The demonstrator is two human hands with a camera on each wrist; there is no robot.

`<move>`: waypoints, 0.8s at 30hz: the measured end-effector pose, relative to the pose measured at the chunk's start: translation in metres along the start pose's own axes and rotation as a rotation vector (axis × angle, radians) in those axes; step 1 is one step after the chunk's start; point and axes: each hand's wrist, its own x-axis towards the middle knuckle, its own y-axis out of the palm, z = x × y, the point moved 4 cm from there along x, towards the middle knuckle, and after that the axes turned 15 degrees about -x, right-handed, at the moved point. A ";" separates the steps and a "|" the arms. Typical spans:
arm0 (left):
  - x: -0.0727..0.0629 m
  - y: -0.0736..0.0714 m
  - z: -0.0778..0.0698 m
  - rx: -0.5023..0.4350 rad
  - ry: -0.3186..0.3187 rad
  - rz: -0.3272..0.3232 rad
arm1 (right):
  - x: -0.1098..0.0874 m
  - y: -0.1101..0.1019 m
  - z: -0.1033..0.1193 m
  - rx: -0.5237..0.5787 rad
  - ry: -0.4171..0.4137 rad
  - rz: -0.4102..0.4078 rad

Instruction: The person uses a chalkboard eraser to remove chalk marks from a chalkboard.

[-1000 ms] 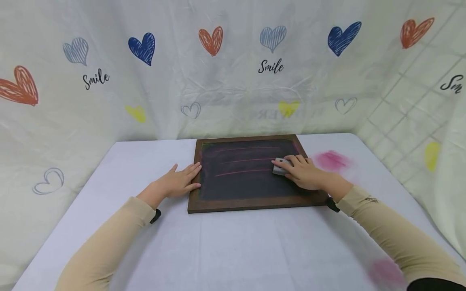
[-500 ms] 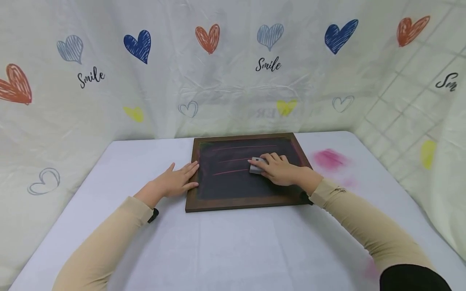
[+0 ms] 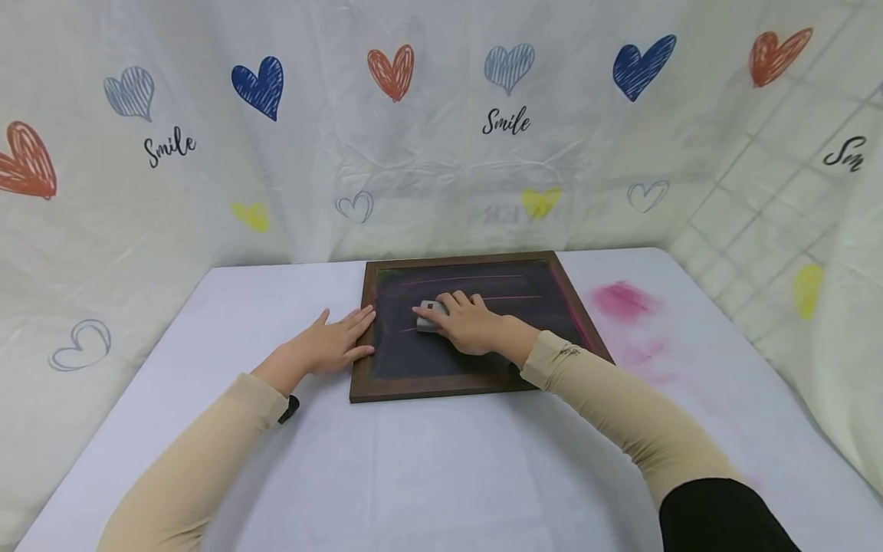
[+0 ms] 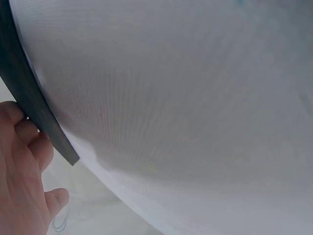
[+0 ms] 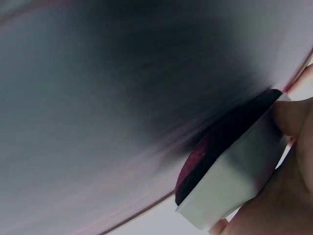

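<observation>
A chalkboard (image 3: 441,368) in a brown wooden frame lies on the table, with thin pink chalk lines (image 3: 462,278) across its dark face. My right hand (image 3: 476,326) grips a grey chalkboard eraser (image 3: 429,325) over the left half of the board. In the right wrist view, the eraser's dark felt (image 5: 220,142), stained pink, faces the board under its pale grey back (image 5: 234,176). My left hand (image 3: 327,345) rests its straight, spread fingers on the left side of the frame. The left wrist view shows those fingertips along the frame's edge (image 4: 34,93).
A white cloth covers the table (image 3: 441,468). A pink chalk smudge (image 3: 624,301) marks it to the right of the board, with a fainter smear (image 3: 645,350) below. Behind hangs a pale curtain (image 3: 441,153) printed with hearts and "Smile".
My right hand has swept the eraser leftward from the board's right part. The lower pink line has vanished along that path, except a short left bit. My left hand stays put.
</observation>
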 end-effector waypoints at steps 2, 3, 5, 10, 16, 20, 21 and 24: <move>0.000 0.000 0.000 0.005 -0.003 0.000 | 0.007 -0.003 0.008 -0.029 0.003 0.014; 0.000 0.000 0.000 0.006 -0.004 0.000 | 0.010 -0.005 0.012 -0.039 0.001 0.017; 0.001 0.000 0.001 0.007 -0.005 0.000 | 0.016 -0.009 0.021 -0.060 -0.009 0.010; 0.001 0.000 0.002 0.012 -0.005 0.001 | 0.026 -0.019 0.043 -0.126 -0.026 -0.016; 0.002 -0.001 0.001 0.020 -0.006 0.010 | 0.033 -0.027 0.052 -0.183 -0.045 -0.013; 0.002 -0.002 0.001 0.021 -0.003 0.010 | 0.032 -0.027 0.043 -0.141 -0.054 0.009; 0.002 -0.001 0.001 0.022 -0.004 0.012 | 0.032 -0.026 0.040 -0.129 -0.058 0.014; 0.002 -0.001 0.002 0.022 -0.004 0.012 | 0.028 -0.021 0.031 -0.098 -0.076 0.009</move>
